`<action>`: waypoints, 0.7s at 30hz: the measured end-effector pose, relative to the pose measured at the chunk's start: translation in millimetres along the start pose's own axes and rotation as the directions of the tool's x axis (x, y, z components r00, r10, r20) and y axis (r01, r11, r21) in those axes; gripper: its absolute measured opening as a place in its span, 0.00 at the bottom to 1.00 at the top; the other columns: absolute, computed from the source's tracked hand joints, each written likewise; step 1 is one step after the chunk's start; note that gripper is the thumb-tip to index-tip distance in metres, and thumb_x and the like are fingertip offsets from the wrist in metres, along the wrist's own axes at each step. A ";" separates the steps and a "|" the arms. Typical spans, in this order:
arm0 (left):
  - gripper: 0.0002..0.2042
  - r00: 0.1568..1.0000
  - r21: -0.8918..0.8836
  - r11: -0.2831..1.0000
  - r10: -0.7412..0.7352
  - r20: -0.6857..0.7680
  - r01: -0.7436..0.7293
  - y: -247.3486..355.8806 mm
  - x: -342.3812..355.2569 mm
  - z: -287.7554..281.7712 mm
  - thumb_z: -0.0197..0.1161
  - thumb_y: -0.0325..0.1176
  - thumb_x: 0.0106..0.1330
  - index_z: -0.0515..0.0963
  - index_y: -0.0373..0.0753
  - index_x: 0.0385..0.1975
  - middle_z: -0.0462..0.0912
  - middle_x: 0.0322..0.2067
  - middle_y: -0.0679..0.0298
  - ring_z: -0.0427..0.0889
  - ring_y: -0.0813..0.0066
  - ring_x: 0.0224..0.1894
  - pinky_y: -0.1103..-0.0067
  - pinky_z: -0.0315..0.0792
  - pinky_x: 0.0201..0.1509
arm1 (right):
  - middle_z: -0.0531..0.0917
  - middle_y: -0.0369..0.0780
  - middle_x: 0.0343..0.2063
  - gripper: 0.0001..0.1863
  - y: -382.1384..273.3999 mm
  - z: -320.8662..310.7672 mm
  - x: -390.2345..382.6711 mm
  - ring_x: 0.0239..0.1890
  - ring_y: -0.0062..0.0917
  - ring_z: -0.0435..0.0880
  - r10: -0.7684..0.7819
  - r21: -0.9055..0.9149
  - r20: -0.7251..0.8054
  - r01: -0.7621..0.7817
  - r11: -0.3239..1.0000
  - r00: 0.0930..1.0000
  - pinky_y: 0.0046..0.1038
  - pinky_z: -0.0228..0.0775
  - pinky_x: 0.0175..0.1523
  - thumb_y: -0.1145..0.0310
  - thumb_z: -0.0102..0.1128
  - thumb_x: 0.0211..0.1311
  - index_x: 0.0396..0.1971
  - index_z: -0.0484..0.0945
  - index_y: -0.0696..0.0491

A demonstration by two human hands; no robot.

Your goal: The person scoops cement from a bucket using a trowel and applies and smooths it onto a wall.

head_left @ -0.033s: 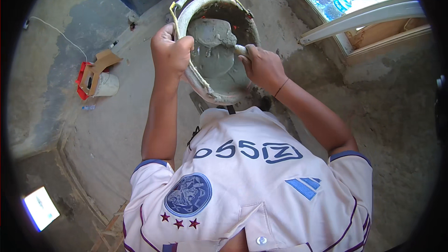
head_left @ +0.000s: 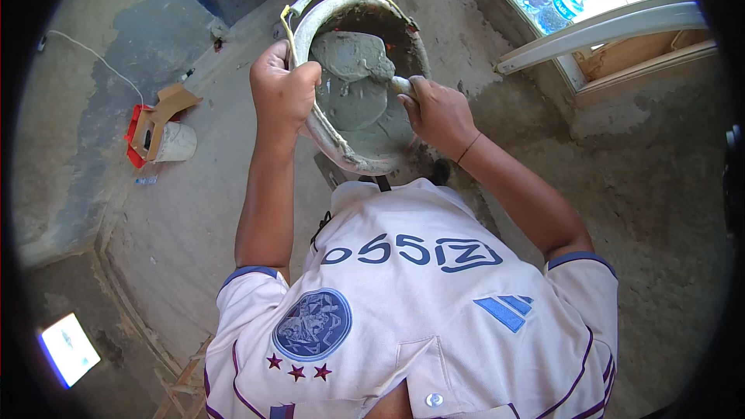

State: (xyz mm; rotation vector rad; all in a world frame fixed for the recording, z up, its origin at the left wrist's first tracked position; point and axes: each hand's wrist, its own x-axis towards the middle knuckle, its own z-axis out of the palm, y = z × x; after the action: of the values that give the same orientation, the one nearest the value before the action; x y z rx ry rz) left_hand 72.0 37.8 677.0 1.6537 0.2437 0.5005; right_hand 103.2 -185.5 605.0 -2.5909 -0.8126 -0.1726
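A bucket [head_left: 365, 159] with a mortar-smeared rim and a pale handle grip on a yellowish strap is tilted in front of my torso, holding wet grey mortar [head_left: 349, 109]. My left hand [head_left: 283, 89] is wrapped on the bucket's left rim, beside the strap. Inside, the blade of a trowel [head_left: 349, 54] is coated in mortar. My right hand [head_left: 438, 116] is closed round that tool's short handle at the bucket's right side; the blade's outline is hard to make out under the mortar.
At left, a white pail [head_left: 177, 142] stands with a red object [head_left: 136, 155] and an open cardboard box [head_left: 171, 105], near a white cord [head_left: 101, 58]. Two plastic bottles [head_left: 555, 0] sit in the window opening at upper right, above a pale curved frame bar [head_left: 597, 31].
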 end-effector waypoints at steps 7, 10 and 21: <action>0.02 0.998 0.009 0.998 -0.057 -0.009 0.057 -17.7 0.0 14.8 0.52 0.20 0.41 0.72 0.32 0.16 0.71 0.16 0.71 0.65 0.87 0.19 0.84 0.60 0.21 | 0.78 0.47 0.28 0.14 29.2 5.3 -43.1 0.31 0.44 0.78 0.063 0.189 0.013 -0.064 0.980 0.998 0.41 0.69 0.34 0.60 0.54 0.58 0.38 0.70 0.54; 0.04 0.994 -0.021 0.995 -0.100 -0.044 0.099 -20.6 -3.0 18.2 0.53 0.20 0.42 0.73 0.32 0.19 0.73 0.18 0.71 0.66 0.86 0.20 0.85 0.62 0.23 | 0.79 0.48 0.29 0.14 38.9 10.2 -59.2 0.31 0.46 0.78 0.099 0.234 -0.008 -0.094 0.968 0.995 0.42 0.69 0.34 0.60 0.55 0.58 0.39 0.70 0.54; 0.04 0.894 -0.075 0.923 -0.385 -0.231 0.378 -127.4 -2.2 55.0 0.53 0.19 0.45 0.72 0.31 0.22 0.73 0.20 0.70 0.68 0.86 0.21 0.84 0.63 0.24 | 0.79 0.53 0.30 0.15 98.4 58.7 -85.7 0.33 0.51 0.77 0.340 0.426 0.191 -0.389 0.817 0.921 0.40 0.70 0.37 0.64 0.57 0.57 0.41 0.70 0.57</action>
State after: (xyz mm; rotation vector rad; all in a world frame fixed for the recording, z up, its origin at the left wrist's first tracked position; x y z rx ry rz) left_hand 111.4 7.3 547.5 1.4669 0.7254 0.4001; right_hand 88.6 -277.9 496.8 -2.2535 -0.3149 0.2485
